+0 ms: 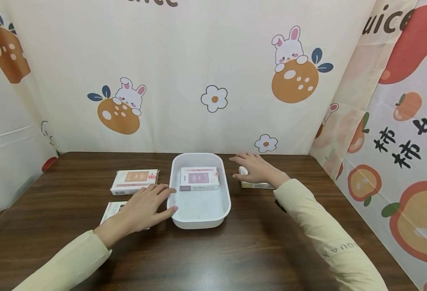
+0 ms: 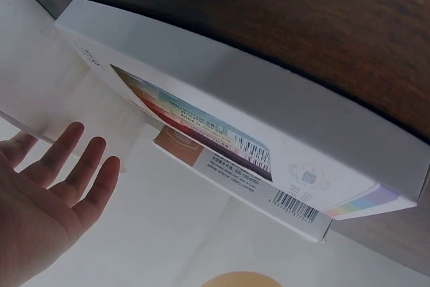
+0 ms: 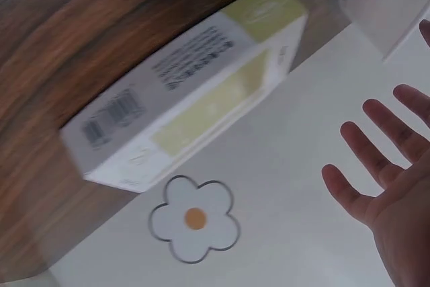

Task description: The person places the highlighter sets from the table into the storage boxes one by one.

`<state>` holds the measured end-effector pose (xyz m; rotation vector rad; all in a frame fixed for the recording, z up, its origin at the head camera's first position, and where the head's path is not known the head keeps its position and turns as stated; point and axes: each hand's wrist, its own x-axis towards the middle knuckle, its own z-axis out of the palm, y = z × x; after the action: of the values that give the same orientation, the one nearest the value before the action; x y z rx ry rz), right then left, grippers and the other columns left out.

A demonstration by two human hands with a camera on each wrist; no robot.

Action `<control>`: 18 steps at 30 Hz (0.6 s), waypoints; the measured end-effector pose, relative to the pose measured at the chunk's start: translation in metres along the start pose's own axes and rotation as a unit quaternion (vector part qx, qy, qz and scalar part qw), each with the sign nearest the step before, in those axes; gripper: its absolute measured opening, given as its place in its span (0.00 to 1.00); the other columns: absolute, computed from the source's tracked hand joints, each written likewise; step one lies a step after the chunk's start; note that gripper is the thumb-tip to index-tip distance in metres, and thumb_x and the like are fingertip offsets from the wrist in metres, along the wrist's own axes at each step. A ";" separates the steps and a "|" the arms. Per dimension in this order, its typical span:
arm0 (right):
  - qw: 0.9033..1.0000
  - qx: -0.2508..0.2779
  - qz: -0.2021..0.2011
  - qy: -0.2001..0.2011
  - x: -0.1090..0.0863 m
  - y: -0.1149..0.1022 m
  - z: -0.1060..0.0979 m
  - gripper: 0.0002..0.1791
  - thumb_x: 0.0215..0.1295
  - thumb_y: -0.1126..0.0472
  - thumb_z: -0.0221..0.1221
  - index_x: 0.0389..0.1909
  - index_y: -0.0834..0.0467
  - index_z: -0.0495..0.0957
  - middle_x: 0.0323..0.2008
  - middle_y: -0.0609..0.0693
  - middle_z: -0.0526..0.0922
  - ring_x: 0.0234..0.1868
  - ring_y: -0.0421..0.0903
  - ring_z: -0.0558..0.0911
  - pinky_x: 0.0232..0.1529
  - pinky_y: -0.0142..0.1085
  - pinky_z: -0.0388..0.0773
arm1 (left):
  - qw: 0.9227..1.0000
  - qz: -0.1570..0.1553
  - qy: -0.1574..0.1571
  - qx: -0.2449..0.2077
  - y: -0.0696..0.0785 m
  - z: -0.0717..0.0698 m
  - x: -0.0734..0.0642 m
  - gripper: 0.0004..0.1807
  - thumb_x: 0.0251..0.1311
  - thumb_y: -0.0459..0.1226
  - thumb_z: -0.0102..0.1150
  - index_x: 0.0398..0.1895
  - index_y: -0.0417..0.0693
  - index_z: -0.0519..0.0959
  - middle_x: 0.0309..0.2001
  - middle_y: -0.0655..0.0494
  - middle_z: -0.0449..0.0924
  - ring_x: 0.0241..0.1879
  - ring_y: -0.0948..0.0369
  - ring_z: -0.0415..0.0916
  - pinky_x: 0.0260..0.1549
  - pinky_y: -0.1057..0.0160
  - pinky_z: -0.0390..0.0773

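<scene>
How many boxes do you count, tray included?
4: purple box in the white tray, orange box left of it, rainbow-striped box partly behind the left hand, green box partly behind the right hand. Others may be hidden.

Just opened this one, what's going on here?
A person works bare-handed around a white tray on a dark wooden table. The left hand is at the tray's left rim, though contact is hard to confirm. The right hand, fingers spread, is over a yellow-green box but not gripping it. A purple-labelled box lies in the tray; an orange-labelled box and a partly hidden white box lie left of it.
</scene>
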<state>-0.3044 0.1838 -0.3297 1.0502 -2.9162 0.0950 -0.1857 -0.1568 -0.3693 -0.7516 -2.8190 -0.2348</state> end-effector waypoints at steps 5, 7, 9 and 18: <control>1.000 0.002 0.000 0.010 -0.008 0.013 0.006 0.32 0.59 0.45 0.56 0.61 0.55 0.66 0.59 0.54 0.70 0.62 0.57 0.66 0.58 0.58 0.60 | 1.000 -0.004 -0.007 -0.001 0.000 0.000 0.000 0.33 0.58 0.64 0.41 0.58 0.55 0.70 0.56 0.51 0.71 0.55 0.51 0.69 0.50 0.46 0.69; 1.000 0.006 0.003 0.014 -0.011 0.018 0.009 0.31 0.58 0.46 0.57 0.61 0.56 0.67 0.59 0.54 0.70 0.61 0.57 0.67 0.56 0.59 0.61 | 1.000 -0.004 -0.008 -0.001 0.000 0.000 0.000 0.33 0.58 0.64 0.40 0.58 0.54 0.70 0.57 0.51 0.71 0.56 0.51 0.69 0.50 0.46 0.69; 1.000 0.010 0.009 0.014 -0.013 0.022 0.012 0.31 0.58 0.46 0.57 0.60 0.55 0.67 0.58 0.54 0.71 0.60 0.57 0.67 0.55 0.58 0.62 | 1.000 -0.004 -0.008 -0.002 -0.001 0.000 0.000 0.34 0.58 0.65 0.40 0.58 0.54 0.70 0.57 0.52 0.71 0.56 0.51 0.69 0.50 0.46 0.69; 0.998 0.031 0.046 -0.017 -0.026 0.038 0.021 0.35 0.56 0.44 0.58 0.62 0.55 0.65 0.59 0.56 0.69 0.60 0.60 0.66 0.55 0.64 0.59 | 1.000 -0.008 -0.013 -0.002 0.000 0.000 0.001 0.32 0.57 0.62 0.44 0.58 0.55 0.70 0.57 0.51 0.71 0.56 0.51 0.69 0.50 0.46 0.68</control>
<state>-0.3094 0.2280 -0.3536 0.9332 -3.0115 0.1730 -0.1863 -0.1568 -0.3688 -0.7396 -2.8501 -0.2362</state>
